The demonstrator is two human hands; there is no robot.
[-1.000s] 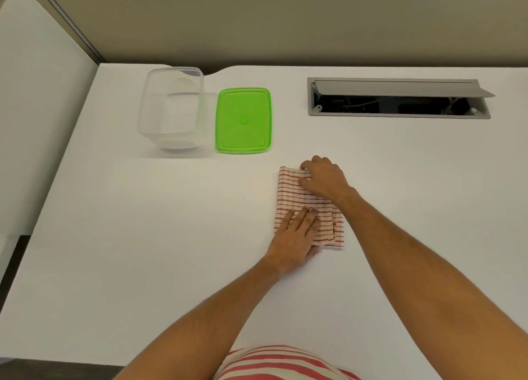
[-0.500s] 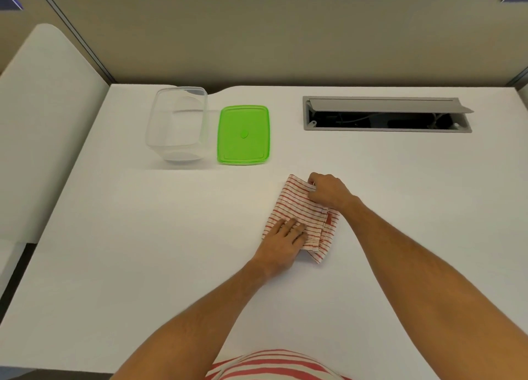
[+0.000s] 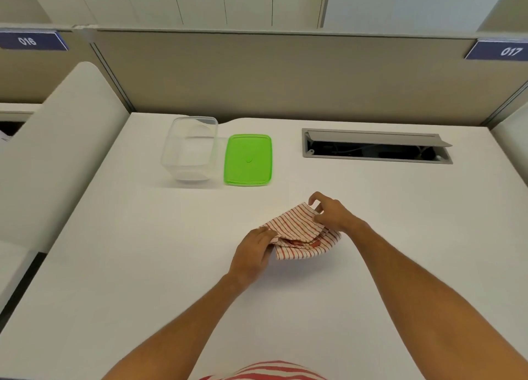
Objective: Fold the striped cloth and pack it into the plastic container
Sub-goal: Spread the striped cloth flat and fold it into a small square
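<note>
Folded striped cloth point(image 3: 297, 231) lies on the desk point(image 3: 143, 265), near of the lid point(image 3: 248, 159). Left hand point(image 3: 253, 254) grips its left edge; right hand point(image 3: 331, 212) pinches its far corner. Container point(image 3: 190, 148) stands far left.

We count one striped cloth point(image 3: 297, 234), red on white. We count one clear plastic container point(image 3: 189, 149) and one green lid point(image 3: 248, 159). Two hands show: one left hand point(image 3: 253, 254) and one right hand point(image 3: 331, 212). There is one white bench point(image 3: 143, 265) with one grey cable hatch point(image 3: 377, 147) in it. We see two blue number signs, one reading 016 point(image 3: 28, 40) and one reading 017 point(image 3: 508, 51).
</note>
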